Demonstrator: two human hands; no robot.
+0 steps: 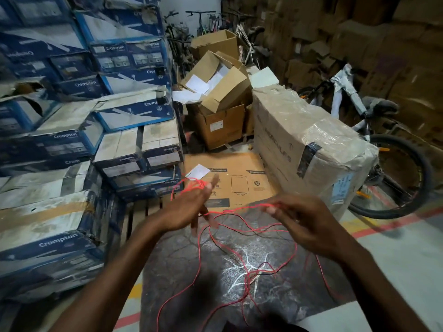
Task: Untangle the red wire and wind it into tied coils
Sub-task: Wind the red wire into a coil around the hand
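Observation:
A thin red wire (242,257) lies in loose tangled loops on a dark patterned mat (182,255) in front of me. Several turns of it are wound around the fingers of my left hand (189,207), which is raised above the mat's far edge with fingers spread and blurred. A strand runs from there to my right hand (304,221), whose fingertips pinch the wire at about the same height. The remaining wire hangs down from both hands and trails toward me.
Stacked blue and white boxes (72,144) wall in the left side. A flat cardboard sheet (235,180) lies beyond the mat. A large wrapped carton (306,144) and a bicycle (383,152) stand at the right. Open cardboard boxes (220,97) stand farther back.

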